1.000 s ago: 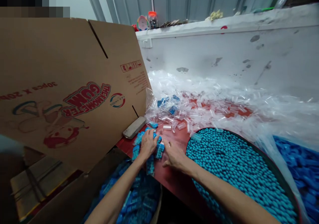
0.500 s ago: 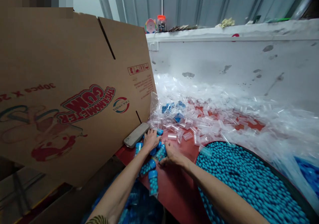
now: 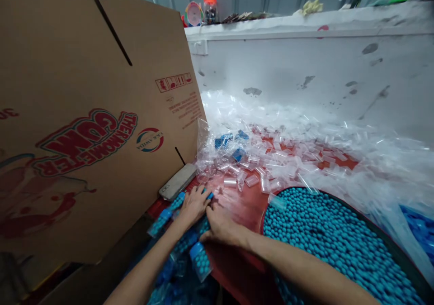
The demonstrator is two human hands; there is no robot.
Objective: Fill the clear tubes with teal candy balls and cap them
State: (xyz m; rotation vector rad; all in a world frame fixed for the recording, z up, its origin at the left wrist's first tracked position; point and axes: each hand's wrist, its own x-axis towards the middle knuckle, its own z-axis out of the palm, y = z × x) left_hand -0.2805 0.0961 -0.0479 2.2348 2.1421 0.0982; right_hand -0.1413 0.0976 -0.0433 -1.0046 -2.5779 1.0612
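Observation:
My left hand lies over several small transparent tubes of blue gumballs with blue caps, its fingers spread. On the other side of the group, my right hand is cupped against the tubes, thumb and fingers apart. One filled tube tips over the near edge of the red tabletop. Another tube juts past the edge on the left. Below the edge sits a heap of blue-capped tubes, partly hidden by my left forearm. What lies beneath my palms is hidden.
A large cardboard carton stands at left, a grey block at its foot. Blue gumballs fill a dark-rimmed tray at right. Empty transparent tubes are heaped behind, before a white ledge. Blue caps lie far right.
Both hands have moved toward me and left, pushing the tubes to the table edge. Some tubes now hang over it. The view has also shifted.

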